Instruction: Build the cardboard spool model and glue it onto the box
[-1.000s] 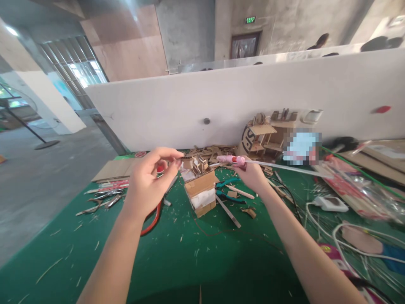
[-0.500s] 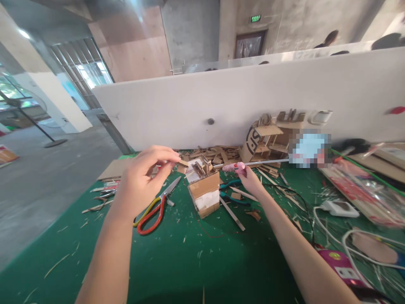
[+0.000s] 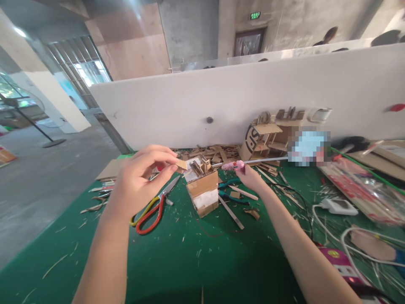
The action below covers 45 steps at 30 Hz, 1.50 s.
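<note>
My left hand (image 3: 142,177) is raised over the green mat (image 3: 177,261) and pinches a small cardboard piece (image 3: 181,164) between thumb and fingers. Just right of it stands a small cardboard box model (image 3: 202,185) with cardboard bits on top. My right hand (image 3: 251,177) grips a pink glue gun (image 3: 233,165), with a long white glue stick (image 3: 265,160) running out to the right. The gun's tip points left toward the box model.
Red and yellow scissors (image 3: 152,209) lie left of the box, teal pliers (image 3: 229,191) to its right. Cardboard scraps (image 3: 215,152) and a cardboard shelf model (image 3: 265,135) sit by the white partition (image 3: 221,101). White cables (image 3: 357,236) and a power strip (image 3: 335,207) lie at right.
My right hand with the glue gun has dropped slightly and moved toward the box. The cardboard piece now shows clearly in my left hand's pinch.
</note>
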Each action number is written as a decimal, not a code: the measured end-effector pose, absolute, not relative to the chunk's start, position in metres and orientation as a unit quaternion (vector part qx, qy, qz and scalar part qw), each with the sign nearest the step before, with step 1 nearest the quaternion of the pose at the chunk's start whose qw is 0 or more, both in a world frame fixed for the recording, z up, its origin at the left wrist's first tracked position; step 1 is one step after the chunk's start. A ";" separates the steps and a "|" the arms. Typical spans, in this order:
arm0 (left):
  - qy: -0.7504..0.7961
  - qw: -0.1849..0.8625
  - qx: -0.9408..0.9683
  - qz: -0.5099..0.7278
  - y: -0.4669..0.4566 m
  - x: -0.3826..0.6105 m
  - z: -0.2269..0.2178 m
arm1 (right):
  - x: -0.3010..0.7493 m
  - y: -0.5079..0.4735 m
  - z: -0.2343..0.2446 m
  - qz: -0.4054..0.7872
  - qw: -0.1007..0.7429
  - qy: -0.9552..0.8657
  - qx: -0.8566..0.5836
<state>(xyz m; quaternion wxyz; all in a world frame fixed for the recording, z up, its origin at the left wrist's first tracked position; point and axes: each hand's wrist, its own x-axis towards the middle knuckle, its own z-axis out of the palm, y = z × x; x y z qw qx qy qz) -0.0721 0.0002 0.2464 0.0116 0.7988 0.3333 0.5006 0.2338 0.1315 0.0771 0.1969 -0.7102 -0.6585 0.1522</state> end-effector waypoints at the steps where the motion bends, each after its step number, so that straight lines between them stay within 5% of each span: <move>1: 0.339 0.017 0.796 0.501 0.001 -0.071 0.246 | 0.234 0.130 0.080 0.148 0.182 -0.659 -0.715; 14: 0.394 0.064 0.722 0.565 0.000 -0.061 0.246 | 0.221 0.056 0.194 0.118 0.073 -0.719 -0.681; 18: 0.394 0.094 0.686 0.605 -0.002 -0.055 0.245 | 0.207 0.021 0.227 0.093 0.122 -0.745 -0.649; 25: 0.384 0.072 0.706 0.590 0.010 -0.062 0.239 | 0.178 0.005 0.226 0.076 0.375 -0.814 -0.436; 36: 0.431 0.064 0.728 0.530 0.005 -0.060 0.240 | 0.158 0.025 0.231 0.114 0.370 -0.869 -0.309; 45: 0.458 0.105 0.735 0.489 0.002 -0.064 0.242 | 0.146 0.024 0.227 0.096 0.415 -0.831 -0.357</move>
